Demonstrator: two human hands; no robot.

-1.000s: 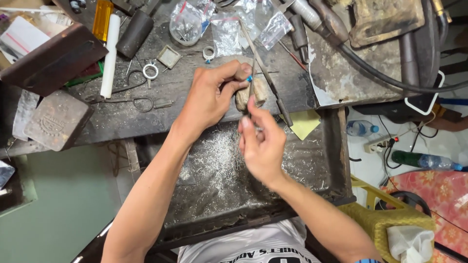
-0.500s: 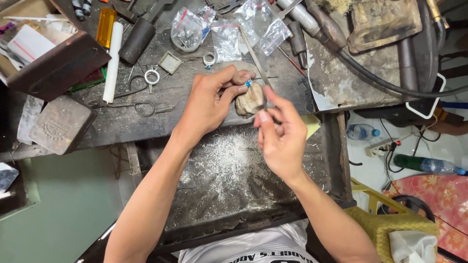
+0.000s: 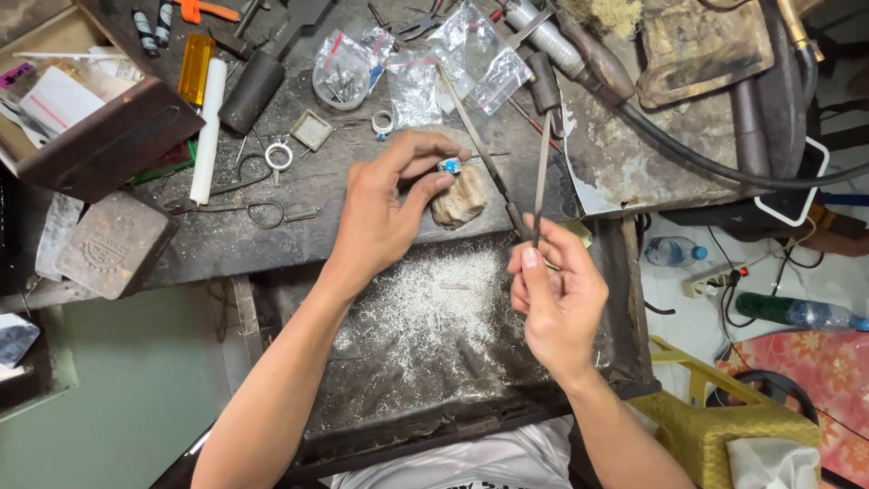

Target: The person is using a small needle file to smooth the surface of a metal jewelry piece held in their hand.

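At frame centre, a blue-stoned ring [image 3: 450,167] is pinched in the left hand [image 3: 387,210] against a wooden peg [image 3: 460,199]. Lower right of it, a thin file [image 3: 540,177] is gripped upright by the right hand [image 3: 554,294].

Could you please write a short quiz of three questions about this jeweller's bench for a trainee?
1. True or false: the left hand holds a ring with a blue stone against the wooden peg.
2. What does the right hand hold? A) a hammer B) a thin file C) a brush
3. What covers the tray under the hands?

Key: 1 true; 2 B; 3 silvery metal filings.
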